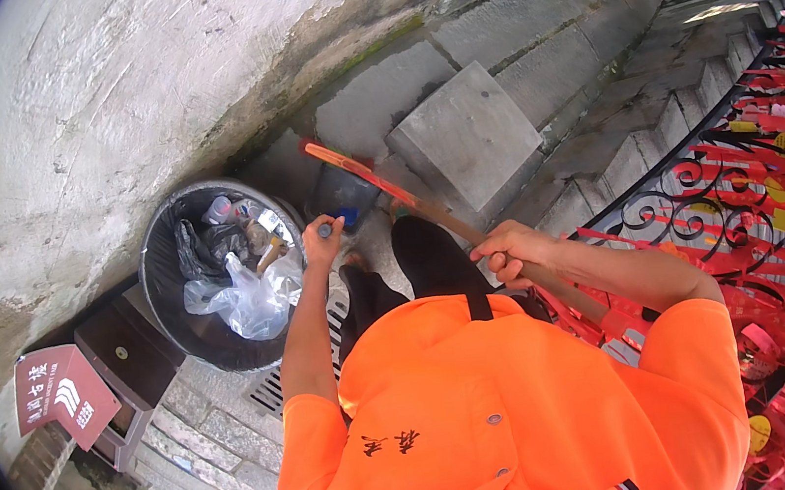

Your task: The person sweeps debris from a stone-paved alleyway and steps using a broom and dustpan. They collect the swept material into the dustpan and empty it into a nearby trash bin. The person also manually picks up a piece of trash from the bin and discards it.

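Note:
My left hand [322, 244] is closed round a grey rod-like handle [324, 230], seen nearly end-on, beside the rim of a black trash bin [167, 319]. Just beyond that hand, a dark dustpan-like container [338, 191] sits low on the ground, with something blue [347, 216] near it; whether the handle belongs to it I cannot tell. My right hand [512, 252] grips a long wooden pole [444, 218] whose far part is orange-red. The pole slants across my legs and passes over the dark container. Clear plastic bags [246, 302] and other litter lie in the bin.
A pale wall [116, 103] runs along the left. Ahead lies a raised stone block [467, 136], with stone steps [643, 148] to its right. A black scrolled railing [693, 195] hung with red ribbons borders the right. A red sign [65, 392] leans by dark boxes [129, 351].

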The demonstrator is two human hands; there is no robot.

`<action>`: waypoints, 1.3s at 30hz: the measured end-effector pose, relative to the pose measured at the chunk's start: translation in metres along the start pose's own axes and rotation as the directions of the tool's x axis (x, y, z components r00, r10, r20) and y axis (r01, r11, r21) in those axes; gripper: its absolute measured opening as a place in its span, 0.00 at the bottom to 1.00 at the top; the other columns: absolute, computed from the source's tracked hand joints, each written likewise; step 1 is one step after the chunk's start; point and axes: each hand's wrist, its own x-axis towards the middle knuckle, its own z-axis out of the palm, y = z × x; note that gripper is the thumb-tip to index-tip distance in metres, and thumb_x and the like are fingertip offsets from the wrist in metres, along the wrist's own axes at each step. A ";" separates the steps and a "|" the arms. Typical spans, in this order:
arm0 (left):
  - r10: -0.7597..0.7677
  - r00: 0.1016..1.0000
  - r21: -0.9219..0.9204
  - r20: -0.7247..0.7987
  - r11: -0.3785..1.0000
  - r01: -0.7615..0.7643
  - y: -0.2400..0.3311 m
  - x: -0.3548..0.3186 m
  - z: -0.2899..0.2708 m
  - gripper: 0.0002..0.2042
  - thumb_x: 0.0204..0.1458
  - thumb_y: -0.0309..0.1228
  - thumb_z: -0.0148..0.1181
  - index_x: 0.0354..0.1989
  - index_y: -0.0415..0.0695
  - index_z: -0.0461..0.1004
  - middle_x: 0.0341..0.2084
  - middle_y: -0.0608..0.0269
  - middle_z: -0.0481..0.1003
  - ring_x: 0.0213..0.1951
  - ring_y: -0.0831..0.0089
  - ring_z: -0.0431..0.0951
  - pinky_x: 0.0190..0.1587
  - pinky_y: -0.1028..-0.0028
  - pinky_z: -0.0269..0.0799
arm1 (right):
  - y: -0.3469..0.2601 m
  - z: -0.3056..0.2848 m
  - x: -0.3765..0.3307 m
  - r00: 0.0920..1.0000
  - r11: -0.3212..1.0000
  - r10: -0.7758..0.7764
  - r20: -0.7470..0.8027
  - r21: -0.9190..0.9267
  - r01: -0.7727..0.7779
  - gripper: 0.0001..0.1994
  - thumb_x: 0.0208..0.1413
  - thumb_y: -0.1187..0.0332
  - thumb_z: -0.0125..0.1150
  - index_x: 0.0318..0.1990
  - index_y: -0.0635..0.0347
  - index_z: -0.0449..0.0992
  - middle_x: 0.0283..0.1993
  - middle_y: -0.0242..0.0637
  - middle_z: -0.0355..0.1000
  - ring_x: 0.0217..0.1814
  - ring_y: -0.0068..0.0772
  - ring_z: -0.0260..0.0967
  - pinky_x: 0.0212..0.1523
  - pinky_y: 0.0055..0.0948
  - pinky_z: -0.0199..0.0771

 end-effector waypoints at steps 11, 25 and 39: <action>0.203 0.971 -0.035 0.128 0.979 -0.200 -0.026 -0.029 -0.013 0.10 0.43 0.33 0.64 0.22 0.38 0.74 0.16 0.53 0.72 0.21 0.63 0.75 0.26 0.69 0.68 | 0.098 0.011 0.016 0.950 0.957 -0.207 -0.233 -0.250 0.147 0.09 0.58 0.63 0.47 0.36 0.60 0.61 0.17 0.26 0.56 0.10 0.15 0.50 0.07 0.20 0.50; 0.295 0.883 -0.090 0.365 0.955 -0.282 -0.037 -0.037 -0.013 0.10 0.44 0.33 0.64 0.23 0.39 0.74 0.14 0.59 0.72 0.19 0.72 0.72 0.27 0.72 0.67 | 0.287 0.006 -0.005 0.940 0.963 -0.057 -0.337 0.230 0.141 0.12 0.55 0.68 0.51 0.41 0.68 0.67 0.17 0.28 0.57 0.09 0.16 0.50 0.08 0.20 0.49; 0.289 0.821 -0.160 0.492 0.957 -0.241 -0.042 -0.036 -0.006 0.09 0.47 0.31 0.63 0.23 0.38 0.74 0.17 0.70 0.72 0.24 0.84 0.68 0.31 0.79 0.65 | 0.316 -0.016 -0.054 0.600 0.615 -0.352 -0.718 -0.661 -0.431 0.11 0.41 0.74 0.56 0.35 0.68 0.73 0.36 0.50 0.73 0.41 0.47 0.73 0.40 0.39 0.74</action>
